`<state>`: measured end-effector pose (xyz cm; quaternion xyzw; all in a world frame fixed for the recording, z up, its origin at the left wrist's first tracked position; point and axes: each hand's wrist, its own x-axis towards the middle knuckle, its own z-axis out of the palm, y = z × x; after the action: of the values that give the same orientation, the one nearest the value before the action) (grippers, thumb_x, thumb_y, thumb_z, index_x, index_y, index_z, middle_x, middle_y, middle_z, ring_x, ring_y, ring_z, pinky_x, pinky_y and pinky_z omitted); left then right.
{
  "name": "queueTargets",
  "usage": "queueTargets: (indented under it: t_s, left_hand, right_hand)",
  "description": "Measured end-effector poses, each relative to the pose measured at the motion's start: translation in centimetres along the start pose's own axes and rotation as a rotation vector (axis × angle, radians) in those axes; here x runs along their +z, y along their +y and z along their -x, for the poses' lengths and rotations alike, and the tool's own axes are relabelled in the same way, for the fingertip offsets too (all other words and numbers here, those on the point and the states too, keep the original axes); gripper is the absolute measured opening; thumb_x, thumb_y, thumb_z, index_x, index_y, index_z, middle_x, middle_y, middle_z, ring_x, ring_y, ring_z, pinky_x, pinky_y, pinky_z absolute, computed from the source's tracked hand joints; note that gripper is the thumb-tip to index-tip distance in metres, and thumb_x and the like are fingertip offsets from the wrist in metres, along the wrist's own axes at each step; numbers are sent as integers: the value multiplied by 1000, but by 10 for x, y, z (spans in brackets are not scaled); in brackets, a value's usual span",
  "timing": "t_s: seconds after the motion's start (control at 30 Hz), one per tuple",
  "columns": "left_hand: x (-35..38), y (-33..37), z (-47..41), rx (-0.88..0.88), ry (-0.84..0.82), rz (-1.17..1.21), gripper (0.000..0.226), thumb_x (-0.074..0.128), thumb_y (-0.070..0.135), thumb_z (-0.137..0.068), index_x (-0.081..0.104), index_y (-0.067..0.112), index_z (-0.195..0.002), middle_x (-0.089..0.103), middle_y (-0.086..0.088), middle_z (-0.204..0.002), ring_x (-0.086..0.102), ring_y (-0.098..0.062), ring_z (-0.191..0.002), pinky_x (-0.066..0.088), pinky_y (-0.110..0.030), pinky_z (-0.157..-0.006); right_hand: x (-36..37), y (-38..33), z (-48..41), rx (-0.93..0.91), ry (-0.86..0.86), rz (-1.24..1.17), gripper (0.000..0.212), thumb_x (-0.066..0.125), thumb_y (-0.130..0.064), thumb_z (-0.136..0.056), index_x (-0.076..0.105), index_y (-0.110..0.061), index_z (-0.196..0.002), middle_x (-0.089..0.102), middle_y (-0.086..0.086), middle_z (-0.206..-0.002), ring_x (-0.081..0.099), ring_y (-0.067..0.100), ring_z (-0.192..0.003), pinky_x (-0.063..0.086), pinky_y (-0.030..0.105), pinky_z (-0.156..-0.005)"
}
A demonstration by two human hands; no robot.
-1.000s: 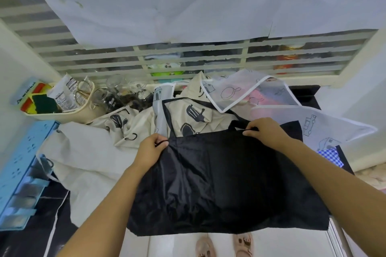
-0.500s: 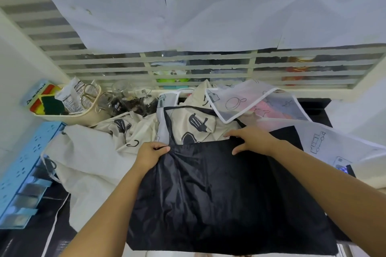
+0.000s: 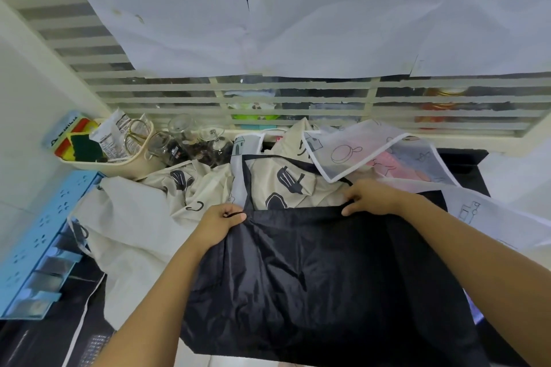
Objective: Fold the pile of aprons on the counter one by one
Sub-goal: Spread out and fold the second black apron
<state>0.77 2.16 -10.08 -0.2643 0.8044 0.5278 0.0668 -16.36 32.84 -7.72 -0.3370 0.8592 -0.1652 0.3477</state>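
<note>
1. Fingers (image 3: 235, 215) of my left hand (image 3: 222, 222) are curled tight, pinching the top hem of the black apron (image 3: 313, 271) where a thin strap loop pokes out. My right hand (image 3: 372, 198) grips the same hem over at 3 o'clock, fingertips hooked over the edge and thumb below it.
2. That black apron lies spread at 6 o'clock, close to me, with its lower part hanging past the near edge of the counter (image 3: 465, 158). The rest of the pile waits at 12 o'clock: a cream printed apron (image 3: 286, 185), a see-through one (image 3: 348, 152) and a white one (image 3: 134, 226) off at 9 o'clock.
3. As I judge it, I am squaring the top edge before the first fold. I should pull both hands apart gently so the hem goes taut and straight.
4. Slippery cloth like this probably slides (it looks like thin nylon), so I would keep both pinches firm until the fold is pressed flat.
5. The neck strap runs up over the cream apron at 12 o'clock, and I want it tucked inside the fold so it does not drag that apron along.
6. Glassware (image 3: 185, 140) and a basket (image 3: 131, 162) stand at 10 o'clock, so any sweep of cloth should stay low and away from them.
7. Wrinkles run across the middle, and I would smooth them flat before creasing.
</note>
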Motion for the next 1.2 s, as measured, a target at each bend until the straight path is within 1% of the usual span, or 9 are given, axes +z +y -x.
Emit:
queueTargets:
  t_s: [0.17, 0.27, 0.47, 0.57, 0.67, 0.77, 0.9, 1.03, 1.2]
  left_hand:
    - [-22, 50, 3, 85, -167, -28, 7, 66, 5, -87, 73, 6, -88, 72, -5, -83, 64, -12, -77, 51, -16, -75]
    - [-34, 102, -12, 136, -241, -38, 16, 66, 8, -86, 73, 3, -100, 74, -8, -98, 67, -13, -88, 51, -19, -86]
    - [-25, 182, -73, 231, -157, -300, 19, 71, 18, -86, 67, 16, -68, 68, 3, -83, 61, -9, -81, 42, -26, -82]
    - [-5, 191, -97, 200, -155, -386, 10, 68, 12, -88, 68, 10, -78, 65, 1, -103, 57, -12, -95, 40, -24, -87]
    - [19, 180, -117, 156, -166, -447, 14, 66, 7, -88, 71, 1, -100, 68, -8, -110, 59, -16, -95, 43, -25, -88]
    - [37, 167, -126, 108, -109, -435, 17, 66, 7, -88, 71, 1, -103, 68, -11, -114, 61, -23, -104, 40, -21, -85]
    - [50, 154, -130, 97, -30, -411, 14, 66, 7, -88, 72, 1, -99, 69, -11, -111, 61, -26, -105, 39, -21, -84]
    - [51, 151, -127, 148, 26, -467, 18, 62, 0, -85, 69, 4, -102, 67, -11, -107, 60, -26, -104, 39, -21, -82]
    - [39, 142, -105, 227, 76, -791, 39, 53, -2, -82, 54, 10, -119, 54, -15, -118, 54, -33, -110, 45, -38, -90]
  right_hand:
    - [-59, -26, 63, -29, -87, 9, 18, 58, -39, -92, 69, -29, -82, 63, -19, -75, 54, -1, -70, 37, 10, -67]
    - [-107, -32, 90, -14, 19, -3, 33, 53, -47, -92, 68, -24, -74, 63, -12, -66, 57, 4, -62, 41, 17, -67]
    - [-173, -25, 88, -7, 114, -152, 34, 63, -43, -83, 60, -25, -55, 54, -13, -54, 47, 1, -50, 37, 17, -59]
    - [-189, 3, 63, 169, 57, 206, 40, 67, -37, -86, 49, -20, -55, 46, -10, -55, 41, 8, -52, 34, 25, -60]
    - [-177, 24, 25, 396, 46, 533, 37, 62, -32, -91, 47, -15, -62, 47, -2, -67, 44, 14, -63, 39, 30, -68]
    - [-145, 33, 3, 441, 303, 644, 13, 59, -20, -92, 60, -8, -88, 56, 7, -97, 55, 23, -88, 45, 33, -74]
    - [-82, 25, -4, 319, 659, 309, 45, 55, -13, -92, 41, -11, -135, 40, 13, -128, 58, 29, -97, 53, 38, -80]
    - [-18, 12, -1, 4, 420, 202, 63, 51, -37, -96, 21, -28, -150, 25, 4, -151, 40, 24, -132, 37, 33, -106]
    - [-3, 37, -8, 54, 367, 342, 69, 44, -47, -97, 6, -32, -152, 2, 2, -161, 3, 22, -148, 9, 35, -120]
